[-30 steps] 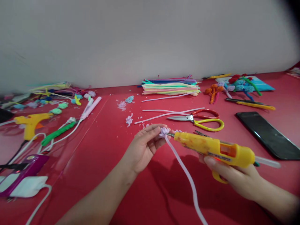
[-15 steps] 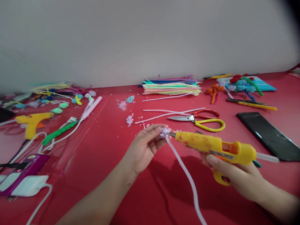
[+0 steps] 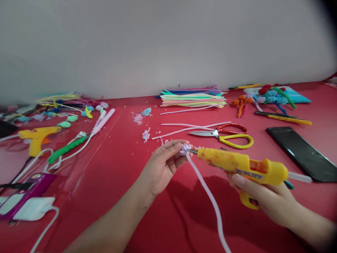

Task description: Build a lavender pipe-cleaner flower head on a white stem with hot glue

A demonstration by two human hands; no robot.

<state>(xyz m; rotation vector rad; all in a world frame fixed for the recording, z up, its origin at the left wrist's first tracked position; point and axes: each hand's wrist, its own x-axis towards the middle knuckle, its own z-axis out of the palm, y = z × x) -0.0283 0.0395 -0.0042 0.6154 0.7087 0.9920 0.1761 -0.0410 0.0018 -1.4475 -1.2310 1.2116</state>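
Note:
Between the fingertips of my left hand (image 3: 164, 163) is a small lilac pipe-cleaner flower (image 3: 185, 149). A long lilac pipe cleaner (image 3: 207, 191) trails from it down toward the bottom edge. My right hand (image 3: 265, 196) is wrapped round the handle of a yellow hot glue gun (image 3: 237, 163), whose metal nozzle points left and meets the flower or sits right at it. A clear glue stick (image 3: 300, 176) juts from the gun's rear end. Just beyond the gun lie scissors (image 3: 221, 135) with one red and one yellow handle loop.
A bundle of coloured pipe cleaners (image 3: 193, 98) lies by the wall. To the right are a black phone (image 3: 302, 153) and finished pipe-cleaner pieces (image 3: 273, 95). On the left are a second glue gun (image 3: 38, 137), a pink heating tool (image 3: 102, 121) and a purple power strip (image 3: 31, 195) with cords.
Almost nothing differs. Both hands, the flower and the glue gun keep their places; the whole view has shifted very slightly.

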